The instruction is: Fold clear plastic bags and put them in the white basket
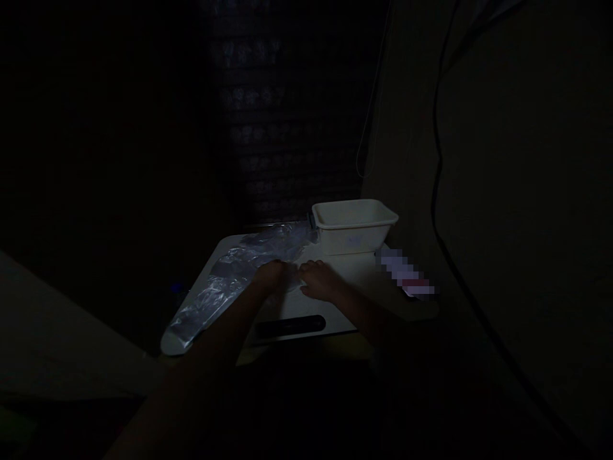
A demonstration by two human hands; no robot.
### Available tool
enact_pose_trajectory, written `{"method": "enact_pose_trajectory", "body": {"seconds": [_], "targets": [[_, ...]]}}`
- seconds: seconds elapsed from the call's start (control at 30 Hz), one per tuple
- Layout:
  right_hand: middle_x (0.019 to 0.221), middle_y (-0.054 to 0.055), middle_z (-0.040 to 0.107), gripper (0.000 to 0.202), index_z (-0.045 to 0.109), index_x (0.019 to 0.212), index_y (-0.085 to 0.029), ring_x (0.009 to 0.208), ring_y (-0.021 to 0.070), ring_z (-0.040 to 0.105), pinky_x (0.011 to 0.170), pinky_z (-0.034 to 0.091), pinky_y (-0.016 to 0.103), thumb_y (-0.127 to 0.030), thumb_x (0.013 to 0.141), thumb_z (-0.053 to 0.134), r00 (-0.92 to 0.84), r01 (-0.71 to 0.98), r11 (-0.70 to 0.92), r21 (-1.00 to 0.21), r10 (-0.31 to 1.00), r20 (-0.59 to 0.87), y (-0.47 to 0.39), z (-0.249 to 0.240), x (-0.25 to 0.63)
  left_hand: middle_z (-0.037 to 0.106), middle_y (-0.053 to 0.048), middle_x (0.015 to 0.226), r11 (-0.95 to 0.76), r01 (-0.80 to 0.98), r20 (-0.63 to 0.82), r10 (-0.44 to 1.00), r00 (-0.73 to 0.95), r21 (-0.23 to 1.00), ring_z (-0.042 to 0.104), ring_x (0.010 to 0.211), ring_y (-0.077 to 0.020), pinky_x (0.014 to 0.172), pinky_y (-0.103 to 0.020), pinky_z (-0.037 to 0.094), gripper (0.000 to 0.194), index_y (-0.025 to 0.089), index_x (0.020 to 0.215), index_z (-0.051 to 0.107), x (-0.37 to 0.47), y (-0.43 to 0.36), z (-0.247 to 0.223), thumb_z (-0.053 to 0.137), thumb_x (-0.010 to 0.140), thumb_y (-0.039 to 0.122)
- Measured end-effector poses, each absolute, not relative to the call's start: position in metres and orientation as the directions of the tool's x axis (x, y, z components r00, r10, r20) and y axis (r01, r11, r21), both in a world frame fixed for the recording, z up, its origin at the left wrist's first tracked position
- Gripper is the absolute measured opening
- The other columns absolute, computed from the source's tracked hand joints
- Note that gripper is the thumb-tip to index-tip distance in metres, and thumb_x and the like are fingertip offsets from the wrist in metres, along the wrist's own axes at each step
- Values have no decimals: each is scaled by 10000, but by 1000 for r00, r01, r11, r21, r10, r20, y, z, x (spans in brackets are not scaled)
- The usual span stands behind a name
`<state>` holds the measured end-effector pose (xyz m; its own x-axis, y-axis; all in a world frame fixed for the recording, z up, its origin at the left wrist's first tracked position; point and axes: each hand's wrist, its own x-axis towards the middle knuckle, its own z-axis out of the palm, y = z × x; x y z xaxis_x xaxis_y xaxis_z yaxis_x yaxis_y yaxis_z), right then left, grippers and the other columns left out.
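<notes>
Dim light covers a small white table (354,281). My left hand (271,275) is closed at the right edge of some clear plastic (230,271), which lies crumpled over the table's left side. Close to its right, my right hand (320,280) has its fingers curled at a thin, clear piece of plastic (291,276) between the two hands. Whether that piece joins the larger plastic cannot be made out. Behind my right hand stands a white rectangular tub (354,236).
A blurred-out flat object (405,273) lies at the table's right side. A dark slot (292,326) runs near the front edge. A black cable (435,191) hangs along the right wall. Something blue (177,287) shows left of the table.
</notes>
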<state>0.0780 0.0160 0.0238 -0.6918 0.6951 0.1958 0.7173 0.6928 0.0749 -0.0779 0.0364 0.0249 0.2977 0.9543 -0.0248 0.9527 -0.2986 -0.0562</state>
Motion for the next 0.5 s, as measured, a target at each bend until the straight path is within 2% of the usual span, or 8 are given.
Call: {"method": "enact_pose_trajectory", "body": {"seconds": [0.13,0.27,0.37,0.5], "targets": [[898,75,550,217,554,844,-159,851,190,444,693,310,314,-171,727,371,-677,733,668,131,695,243,14,22,65,588,-115,838,-319,948,12,948,319,-22,558,755,-201,599,-253,401,245,124,831,567,-79,37,24,361,703,163],[858,81,556,227,570,783,-148,829,193,448,686,300,324,-168,754,345,-660,749,646,147,708,251,21,21,64,596,-103,825,-336,942,25,941,336,5,554,769,-184,631,-238,395,243,130,815,574,-76,38,24,367,686,139],[838,79,559,224,574,781,-150,822,190,449,674,297,316,-186,758,354,-612,787,604,124,739,281,27,25,68,597,-76,871,-332,937,47,943,329,111,546,804,-167,665,-223,393,261,151,862,570,-71,39,27,383,681,164],[830,71,564,242,579,766,-159,814,183,455,674,295,309,-212,765,343,-510,849,526,55,786,351,33,33,82,580,-58,949,-342,898,145,939,313,276,529,846,-155,713,-210,386,314,146,946,546,-59,37,33,420,678,253]]}}
